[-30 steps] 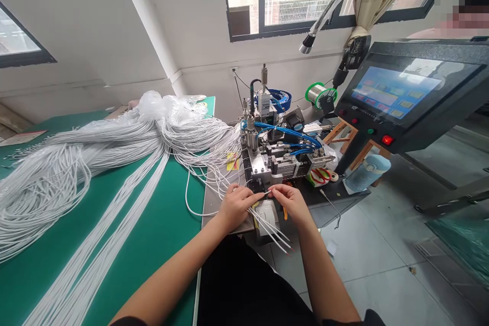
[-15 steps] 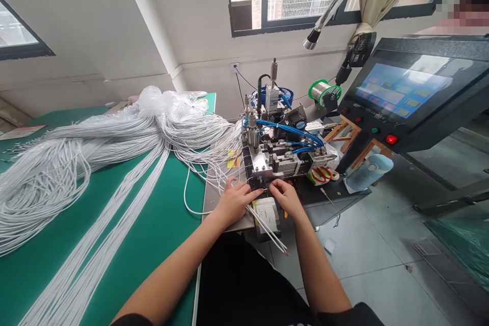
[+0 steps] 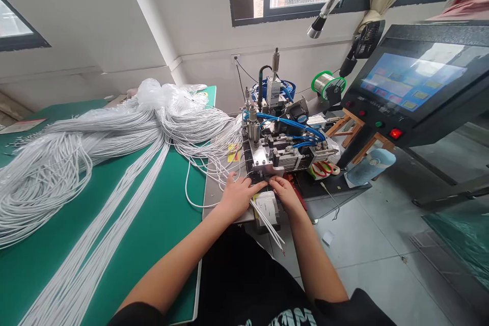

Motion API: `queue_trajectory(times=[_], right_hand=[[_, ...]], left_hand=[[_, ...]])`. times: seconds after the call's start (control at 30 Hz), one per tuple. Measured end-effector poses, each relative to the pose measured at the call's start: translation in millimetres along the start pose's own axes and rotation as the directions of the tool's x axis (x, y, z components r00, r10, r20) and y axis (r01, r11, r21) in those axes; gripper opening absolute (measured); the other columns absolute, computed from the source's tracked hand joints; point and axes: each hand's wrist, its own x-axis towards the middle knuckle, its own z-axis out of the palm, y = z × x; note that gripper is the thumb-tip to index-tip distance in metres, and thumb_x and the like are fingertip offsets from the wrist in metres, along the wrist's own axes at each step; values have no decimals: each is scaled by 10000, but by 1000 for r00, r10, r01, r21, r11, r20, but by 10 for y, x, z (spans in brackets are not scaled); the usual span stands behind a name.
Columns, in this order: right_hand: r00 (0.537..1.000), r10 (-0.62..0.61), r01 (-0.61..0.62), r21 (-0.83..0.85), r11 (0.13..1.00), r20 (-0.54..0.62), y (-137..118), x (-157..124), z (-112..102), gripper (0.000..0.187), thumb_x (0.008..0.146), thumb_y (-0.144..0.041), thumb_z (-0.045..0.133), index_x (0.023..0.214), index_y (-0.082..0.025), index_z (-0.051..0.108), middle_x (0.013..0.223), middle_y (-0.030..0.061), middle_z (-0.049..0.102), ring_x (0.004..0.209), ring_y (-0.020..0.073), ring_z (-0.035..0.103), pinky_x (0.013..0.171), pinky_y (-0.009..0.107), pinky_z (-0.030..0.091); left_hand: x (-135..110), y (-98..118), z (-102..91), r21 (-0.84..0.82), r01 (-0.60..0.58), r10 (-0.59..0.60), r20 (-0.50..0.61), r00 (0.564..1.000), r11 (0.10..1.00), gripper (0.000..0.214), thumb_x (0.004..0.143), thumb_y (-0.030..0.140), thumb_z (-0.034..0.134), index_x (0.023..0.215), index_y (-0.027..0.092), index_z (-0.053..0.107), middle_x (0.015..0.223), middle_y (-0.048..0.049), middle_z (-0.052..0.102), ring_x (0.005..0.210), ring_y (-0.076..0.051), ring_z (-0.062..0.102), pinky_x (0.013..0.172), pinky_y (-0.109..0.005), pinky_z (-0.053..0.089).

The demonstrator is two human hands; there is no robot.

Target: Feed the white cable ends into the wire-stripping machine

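At the front of a bench-top machine [image 3: 263, 155], my left hand [image 3: 237, 197] is closed over several white cables [image 3: 267, 221]. Their free ends stick out below it, to the lower right, with a reddish tip. Its index finger stretches right, toward the machine's front. Fingertips of my right hand [image 3: 284, 193] are pinched together right beside that finger, under the machine's metal block. What lies between them is hidden; it is too small to make out. A roller-like part with a white label [image 3: 267, 209] sits just below both hands.
A large bundle of white cables [image 3: 126, 132] covers the green table [image 3: 168, 224] at left. To the right stand a control screen [image 3: 412, 81], a blue roll [image 3: 370, 167] and red-handled scissors [image 3: 321, 169]. Behind are a wire spool [image 3: 327, 84] and a lamp [image 3: 316, 26].
Both hands have moved slightly closer to the machine's front, and my right fingertips now meet my left index finger. The camera view has tilted a little downward.
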Motion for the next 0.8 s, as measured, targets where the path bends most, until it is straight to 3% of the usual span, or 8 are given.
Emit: queue_trajectory(times=[0.2, 0.33, 0.4, 0.5, 0.63, 0.73, 0.8], right_hand=[[997, -10, 8, -39, 999, -74, -9, -79, -9, 399, 685, -556, 649, 685, -169, 555, 563, -32, 478, 508, 105, 388, 475, 223, 315], [980, -99, 71, -163, 984, -170, -50, -336, -96, 391, 714, -548, 652, 679, -166, 572, 617, -15, 515, 570, 123, 439, 541, 240, 348], [978, -132, 90, -242, 966, -164, -86, -519, -158, 370, 770, -528, 619, 695, -167, 583, 632, -8, 525, 592, 132, 456, 572, 252, 359], [993, -96, 65, -362, 930, -69, -164, -808, -246, 349, 828, -496, 583, 698, -172, 595, 642, -6, 543, 603, 138, 468, 580, 255, 354], [990, 29, 52, -539, 841, 141, -266, -1132, -308, 335, 874, -461, 551, 718, -179, 645, 637, -5, 567, 557, 131, 452, 519, 246, 322], [943, 113, 109, -611, 784, 313, -300, -1281, -300, 272, 868, -431, 581, 843, -192, 707, 693, 12, 626, 556, 134, 477, 509, 239, 341], [888, 171, 150, -623, 768, 426, -301, -1329, -270, 251, 864, -420, 600, 910, -203, 716, 682, 7, 638, 544, 132, 492, 510, 234, 351]], left_hand=[[-76, -41, 4, -105, -7, -2, -90, 996, 994, 541, 792, 56, 505, 1254, 330, 572, 946, -42, 631, 951, -225, 559, 957, -446, 305], [-195, -91, -5, -150, -15, -10, -163, 987, 989, 447, 788, 68, 506, 1176, 252, 631, 1123, -68, 638, 1105, -255, 516, 977, -458, 285], [-231, -103, 14, -158, -6, -21, -165, 986, 987, 424, 808, 78, 497, 1179, 237, 627, 1150, -71, 639, 1126, -259, 512, 982, -461, 280], [-244, -106, 55, -173, 34, -59, -141, 988, 984, 404, 827, 113, 495, 1205, 200, 607, 1196, -92, 628, 1158, -269, 501, 972, -455, 294], [-238, -93, 61, -162, 130, -154, -151, 976, 978, 399, 868, 160, 468, 1255, 160, 564, 1369, -127, 508, 1247, -290, 439, 989, -468, 284], [-240, -77, 31, -157, 105, -132, -175, 976, 982, 407, 881, 141, 448, 1273, 188, 549, 1384, -114, 496, 1252, -270, 443, 1020, -473, 253], [-245, -64, 16, -154, 56, -87, -203, 975, 987, 387, 881, 127, 449, 1236, 212, 575, 1351, -94, 531, 1229, -255, 469, 1031, -472, 240]])
